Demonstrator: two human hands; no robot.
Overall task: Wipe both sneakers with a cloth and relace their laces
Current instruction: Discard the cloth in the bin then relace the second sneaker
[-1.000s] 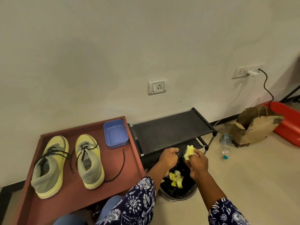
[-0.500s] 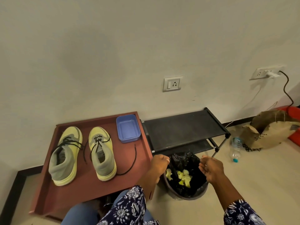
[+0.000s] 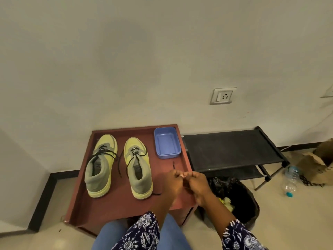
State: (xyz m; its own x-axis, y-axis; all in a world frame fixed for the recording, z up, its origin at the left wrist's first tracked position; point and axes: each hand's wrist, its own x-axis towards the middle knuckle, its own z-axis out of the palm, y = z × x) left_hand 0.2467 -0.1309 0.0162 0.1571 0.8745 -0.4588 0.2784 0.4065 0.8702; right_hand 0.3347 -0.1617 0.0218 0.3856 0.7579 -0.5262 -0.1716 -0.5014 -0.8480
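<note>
Two yellow-green sneakers stand side by side on a red-brown tray table [image 3: 115, 204], toes toward the wall. The left sneaker [image 3: 100, 165] has its black lace threaded. The right sneaker [image 3: 137, 166] is laced only near the toe. A loose black lace [image 3: 173, 165] lies on the table to its right and runs under my hands. My left hand [image 3: 173, 184] and right hand [image 3: 199, 185] meet above that lace, fingers curled and fingertips together. Whether they pinch the lace is hidden. Yellow cloth pieces [image 3: 227, 202] lie in the bin.
A blue plastic tub [image 3: 166, 142] sits at the table's back right corner. Right of the table stand a black rack [image 3: 232, 150] and a bin lined with a black bag [image 3: 241, 201]. A water bottle [image 3: 290, 183] and a paper bag [image 3: 313, 165] are on the floor.
The yellow cloth left my right hand and fell into the bin. Both hands then moved left from the bin and came together over the loose lace on the table.
</note>
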